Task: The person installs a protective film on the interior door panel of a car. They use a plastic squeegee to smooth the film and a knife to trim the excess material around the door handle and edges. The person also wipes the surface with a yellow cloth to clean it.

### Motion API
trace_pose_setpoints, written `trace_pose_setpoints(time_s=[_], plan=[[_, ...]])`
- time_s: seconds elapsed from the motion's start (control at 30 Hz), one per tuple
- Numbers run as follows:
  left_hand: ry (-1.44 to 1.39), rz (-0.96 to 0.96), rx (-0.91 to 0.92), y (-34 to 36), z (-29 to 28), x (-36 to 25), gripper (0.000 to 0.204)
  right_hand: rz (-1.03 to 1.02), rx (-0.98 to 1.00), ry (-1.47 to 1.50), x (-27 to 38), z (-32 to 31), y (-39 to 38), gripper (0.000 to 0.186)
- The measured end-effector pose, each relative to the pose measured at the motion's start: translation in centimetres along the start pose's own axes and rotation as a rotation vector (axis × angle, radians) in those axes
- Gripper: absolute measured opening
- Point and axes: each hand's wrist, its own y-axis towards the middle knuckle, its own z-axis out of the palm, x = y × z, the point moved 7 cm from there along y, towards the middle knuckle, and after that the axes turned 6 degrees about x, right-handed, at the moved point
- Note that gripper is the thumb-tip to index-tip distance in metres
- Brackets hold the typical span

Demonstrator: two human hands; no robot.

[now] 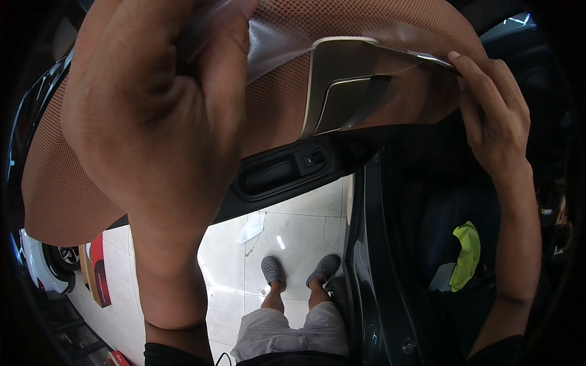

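A brown, finely perforated sheet (274, 100) spans the upper part of the view, over an open car door. On it sits a grey-beige shape (332, 58) with a pale rim and a dark-outlined cutout. Clear plastic film (274, 44) stretches across the sheet, wrinkled and lifted near my left hand (152, 104). That hand is closed, its thumb pressing the film against curled fingers that are partly hidden. At the far right end of the film, my right hand (497, 107) pinches the edge with thumb and index finger.
Below the sheet shows the door's black handle recess (271, 177) with a switch. The dark door sill (372, 262) runs beside my legs. A yellow-green cloth (466, 256) lies inside the car. A clear scrap (251, 227) lies on the tiled floor; a red box (97, 271) stands left.
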Motion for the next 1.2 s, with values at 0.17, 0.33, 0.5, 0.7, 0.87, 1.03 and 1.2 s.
trace_pose_setpoints(time_s=[0.17,0.33,0.5,0.7,0.87,1.03,1.2], plan=[[-0.004,-0.003,-0.002,0.0,0.0,0.1,0.017,0.020,-0.013,0.018,0.2,0.1,-0.3,0.041],[-0.016,0.001,0.004,0.1,-0.2,0.1,0.018,0.057,-0.007,0.036,0.1,0.2,-0.7,0.040],[0.001,-0.022,0.002,0.2,0.2,-0.2,0.018,0.075,-0.019,0.062,0.2,0.5,-1.0,0.040],[-0.008,-0.014,-0.001,0.2,0.0,0.0,0.018,0.122,-0.017,0.091,0.4,0.7,-1.6,0.040],[0.030,-0.008,0.007,0.2,0.0,-0.2,0.018,0.179,-0.015,0.135,1.1,1.3,-2.3,0.038],[-0.003,-0.003,0.003,0.2,-0.1,0.0,0.018,0.250,0.000,0.230,2.4,1.5,-2.5,0.032],[0.035,0.001,0.011,0.1,-0.1,-0.1,0.019,0.310,-0.035,0.311,3.7,2.0,-3.0,0.029]])
